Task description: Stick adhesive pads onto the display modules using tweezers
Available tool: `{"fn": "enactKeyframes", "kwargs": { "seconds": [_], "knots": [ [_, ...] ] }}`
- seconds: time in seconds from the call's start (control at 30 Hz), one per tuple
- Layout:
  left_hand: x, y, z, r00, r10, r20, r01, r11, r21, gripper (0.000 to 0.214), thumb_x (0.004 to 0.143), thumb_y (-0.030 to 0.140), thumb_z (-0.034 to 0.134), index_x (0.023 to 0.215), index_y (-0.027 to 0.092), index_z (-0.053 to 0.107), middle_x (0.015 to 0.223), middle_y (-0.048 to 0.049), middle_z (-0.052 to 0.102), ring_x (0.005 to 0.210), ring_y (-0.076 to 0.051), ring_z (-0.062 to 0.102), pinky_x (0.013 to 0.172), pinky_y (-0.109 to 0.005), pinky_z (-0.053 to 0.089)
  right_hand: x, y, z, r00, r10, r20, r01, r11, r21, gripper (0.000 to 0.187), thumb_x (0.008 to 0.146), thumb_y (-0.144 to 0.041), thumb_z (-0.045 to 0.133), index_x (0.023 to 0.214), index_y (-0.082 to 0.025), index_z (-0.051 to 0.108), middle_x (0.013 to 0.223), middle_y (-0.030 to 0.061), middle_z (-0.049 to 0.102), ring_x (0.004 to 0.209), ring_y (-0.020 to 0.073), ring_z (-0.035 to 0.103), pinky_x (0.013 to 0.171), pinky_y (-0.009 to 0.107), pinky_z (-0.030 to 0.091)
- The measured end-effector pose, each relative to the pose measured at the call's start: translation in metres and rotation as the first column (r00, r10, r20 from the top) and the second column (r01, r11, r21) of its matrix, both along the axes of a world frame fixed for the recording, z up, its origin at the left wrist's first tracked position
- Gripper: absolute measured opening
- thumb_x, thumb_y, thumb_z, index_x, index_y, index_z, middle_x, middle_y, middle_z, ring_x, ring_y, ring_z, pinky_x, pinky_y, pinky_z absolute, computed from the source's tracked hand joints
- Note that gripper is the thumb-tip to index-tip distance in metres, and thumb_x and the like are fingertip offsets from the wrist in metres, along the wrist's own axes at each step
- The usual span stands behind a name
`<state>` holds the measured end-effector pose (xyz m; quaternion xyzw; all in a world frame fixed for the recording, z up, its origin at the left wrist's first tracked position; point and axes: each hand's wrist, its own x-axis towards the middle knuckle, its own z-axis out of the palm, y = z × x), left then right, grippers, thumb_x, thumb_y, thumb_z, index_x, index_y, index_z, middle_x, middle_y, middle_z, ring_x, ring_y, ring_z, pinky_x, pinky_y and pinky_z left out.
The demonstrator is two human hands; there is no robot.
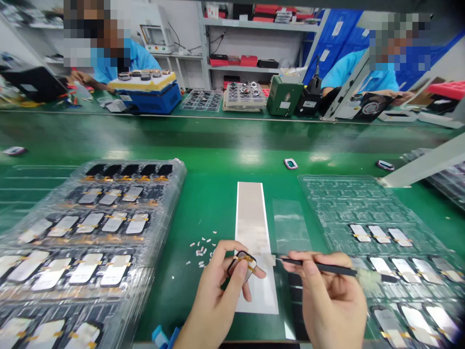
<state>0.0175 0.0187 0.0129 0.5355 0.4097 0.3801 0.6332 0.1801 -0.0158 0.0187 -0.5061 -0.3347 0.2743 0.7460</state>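
Note:
My left hand (221, 281) is closed around a small dark screen module (242, 264) with an orange flex strip, held over a long pale sheet (250, 218) on the green bench. My right hand (327, 295) grips black tweezers (316, 264) whose tip points left and carries a small pale patch right beside the module. Tiny white scraps (201, 247) lie scattered just left of my left hand.
A stack of clear trays (87, 232) filled with modules sits at the left; another clear tray (363, 218), partly filled, sits at the right. Two small pink-rimmed parts (290, 164) lie further back. Across the bench two people in blue sit among boxes and equipment.

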Motion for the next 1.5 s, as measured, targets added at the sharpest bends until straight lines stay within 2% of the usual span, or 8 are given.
{"fn": "enactKeyframes", "kwargs": {
  "seconds": [0.1,0.23,0.53,0.83,0.97,1.13,1.4,1.5],
  "knots": [
    [0.0,0.001,0.002,0.99,-0.007,0.142,0.023,0.993,-0.112,0.028,0.103,0.05,0.045,0.102,0.022,0.042,0.08,-0.0048,0.072,0.045,-0.007,0.052,0.048,-0.019,0.038,-0.019,0.004,0.002,0.999,-0.026,0.031,0.023,0.996,0.085,0.012,0.088,-0.015,0.07,0.091,-0.02,0.06,0.084,0.002,0.072,0.075,0.0167,0.075,0.065,0.025,0.066],
    [0.003,-0.001,0.004,0.975,-0.002,0.224,0.035,0.989,-0.14,0.033,0.099,0.054,0.051,0.102,0.023,0.04,0.071,0.0031,0.063,0.046,-0.005,0.043,0.048,-0.017,0.034,-0.038,0.008,0.002,1.0,-0.015,0.023,0.011,0.987,0.158,0.013,0.091,-0.009,0.062,0.093,-0.021,0.057,0.081,0.001,0.071,0.076,0.0181,0.076,0.064,0.026,0.066],
    [0.01,-0.002,0.004,0.942,0.067,0.329,0.011,0.973,-0.229,0.04,0.092,0.055,0.063,0.098,0.024,0.039,0.065,0.0068,0.057,0.044,-0.004,0.028,0.045,-0.017,0.02,-0.043,0.003,-0.01,0.995,0.075,0.063,-0.084,0.985,0.15,0.019,0.095,-0.006,0.053,0.101,-0.024,0.051,0.089,0.0031,0.072,0.082,0.0205,0.076,0.063,0.029,0.067],
    [0.009,-0.002,-0.005,0.919,0.103,0.38,-0.036,0.983,-0.181,0.032,0.102,0.054,0.046,0.096,0.022,0.043,0.067,0.001,0.067,0.046,-0.007,0.042,0.052,-0.022,0.03,-0.056,0.004,-0.012,0.999,0.013,0.041,-0.021,0.979,0.205,0.02,0.094,-0.004,0.053,0.101,-0.022,0.051,0.089,0.0038,0.072,0.084,0.022,0.076,0.066,0.034,0.067],
    [0.011,-0.003,-0.011,0.896,0.084,0.436,-0.03,0.991,-0.129,0.034,0.1,0.057,0.048,0.1,0.023,0.042,0.068,0.0026,0.067,0.047,-0.008,0.043,0.053,-0.022,0.03,-0.062,0.007,-0.009,0.994,-0.077,0.076,0.057,0.97,0.236,0.02,0.092,-0.003,0.056,0.098,-0.022,0.052,0.084,0.0025,0.072,0.079,0.0209,0.076,0.07,0.036,0.068],
    [0.014,-0.004,-0.018,0.882,0.089,0.463,-0.044,0.993,-0.106,0.036,0.098,0.057,0.052,0.102,0.025,0.039,0.073,0.002,0.067,0.05,-0.008,0.045,0.054,-0.022,0.034,-0.064,0.009,-0.006,0.985,-0.123,0.117,0.094,0.968,0.231,0.019,0.09,-0.004,0.059,0.097,-0.021,0.052,0.083,0.0021,0.072,0.078,0.0194,0.076,0.07,0.033,0.067],
    [0.009,-0.008,-0.001,0.936,0.092,0.338,-0.044,0.988,-0.147,0.029,0.103,0.052,0.045,0.103,0.023,0.041,0.076,0.002,0.062,0.06,-0.01,0.045,0.063,-0.024,0.038,-0.065,0.011,-0.004,0.983,-0.145,0.113,0.115,0.965,0.235,0.019,0.089,-0.004,0.061,0.094,-0.021,0.053,0.083,0.0004,0.073,0.076,0.0174,0.076,0.071,0.03,0.066],
    [0.008,-0.008,0.001,0.933,0.084,0.35,-0.036,0.989,-0.141,0.031,0.102,0.054,0.045,0.105,0.023,0.041,0.075,0.0024,0.059,0.06,-0.01,0.043,0.061,-0.024,0.037,-0.064,0.012,-0.004,0.983,-0.147,0.109,0.118,0.965,0.235,0.018,0.09,-0.006,0.061,0.094,-0.021,0.053,0.082,0.0006,0.073,0.074,0.0179,0.076,0.07,0.031,0.066]
  ]
}}
